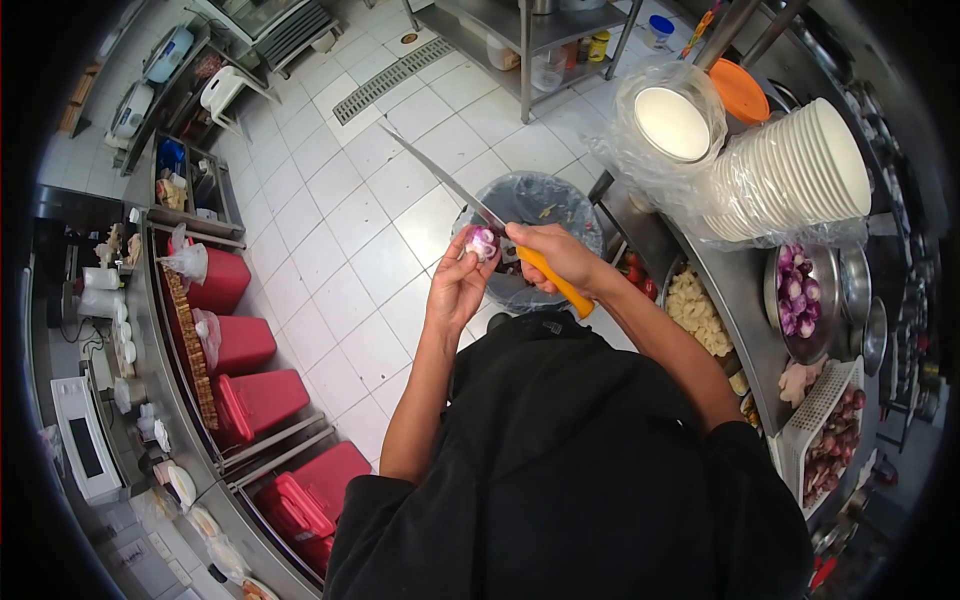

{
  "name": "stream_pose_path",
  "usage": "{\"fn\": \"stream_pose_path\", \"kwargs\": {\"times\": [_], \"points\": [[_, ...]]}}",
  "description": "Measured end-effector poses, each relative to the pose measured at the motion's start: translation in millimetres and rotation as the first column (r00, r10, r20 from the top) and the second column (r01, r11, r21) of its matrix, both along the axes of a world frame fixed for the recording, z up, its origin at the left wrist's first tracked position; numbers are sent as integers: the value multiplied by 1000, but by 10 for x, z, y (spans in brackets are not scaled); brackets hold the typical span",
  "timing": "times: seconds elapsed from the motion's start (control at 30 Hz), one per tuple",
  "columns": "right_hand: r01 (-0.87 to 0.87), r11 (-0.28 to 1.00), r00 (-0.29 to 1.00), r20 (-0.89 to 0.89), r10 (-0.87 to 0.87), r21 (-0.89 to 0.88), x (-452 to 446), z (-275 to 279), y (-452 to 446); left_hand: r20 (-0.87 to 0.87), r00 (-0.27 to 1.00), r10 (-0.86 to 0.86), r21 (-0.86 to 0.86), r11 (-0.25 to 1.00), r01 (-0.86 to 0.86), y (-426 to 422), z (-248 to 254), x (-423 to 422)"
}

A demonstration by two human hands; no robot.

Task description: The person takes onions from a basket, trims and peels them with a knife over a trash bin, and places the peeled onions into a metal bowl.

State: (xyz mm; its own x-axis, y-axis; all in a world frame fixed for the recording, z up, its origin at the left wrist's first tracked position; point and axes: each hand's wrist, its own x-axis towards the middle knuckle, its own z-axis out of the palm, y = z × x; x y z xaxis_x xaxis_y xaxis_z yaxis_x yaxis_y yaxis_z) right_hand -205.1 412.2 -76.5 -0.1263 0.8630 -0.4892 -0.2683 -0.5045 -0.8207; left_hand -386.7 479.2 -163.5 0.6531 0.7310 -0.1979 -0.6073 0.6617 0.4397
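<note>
My left hand (455, 285) pinches a small red onion (482, 243), its purple-and-white surface showing between the fingertips. My right hand (562, 255) is wrapped round the yellow handle of a long knife (445, 178). The blade points up and to the left, and its base lies close to the onion; whether it touches cannot be made out. Below both hands stands a bin (570, 205) lined with a clear plastic bag, with some scraps inside. On the right, a metal bowl (825, 335) holds peeled red onions (798, 300), and a white basket (800, 425) holds unpeeled ones (835, 450).
Stacked white tubs (790, 180) in plastic and an orange lid (738, 92) stand on the right-hand metal counter (735, 290). Pale cut pieces (697, 315) lie beside my right arm. Red bins (262, 405) line the left counter. A metal shelf (500, 45) stands ahead on the tiled floor.
</note>
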Motion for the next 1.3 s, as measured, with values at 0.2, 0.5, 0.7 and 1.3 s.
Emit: {"fn": "stream_pose_path", "kwargs": {"times": [0.2,0.5,0.7,1.3], "points": [[72,997,997,34,-71,-41,80,-170,20,205,975,-90,-11,995,95,-8,67,-108],[70,996,982,180,-60,-54,110,-256,122,103,994,-48,-39,998,53,6,45,-41],[47,999,940,340,-43,-3,-54,-117,68,46,998,31,-110,994,-26,-35,-13,15],[-212,935,716,696,-49,285,-279,73,-89,5,993,114,57,992,-114,-1,-14,134]]}}
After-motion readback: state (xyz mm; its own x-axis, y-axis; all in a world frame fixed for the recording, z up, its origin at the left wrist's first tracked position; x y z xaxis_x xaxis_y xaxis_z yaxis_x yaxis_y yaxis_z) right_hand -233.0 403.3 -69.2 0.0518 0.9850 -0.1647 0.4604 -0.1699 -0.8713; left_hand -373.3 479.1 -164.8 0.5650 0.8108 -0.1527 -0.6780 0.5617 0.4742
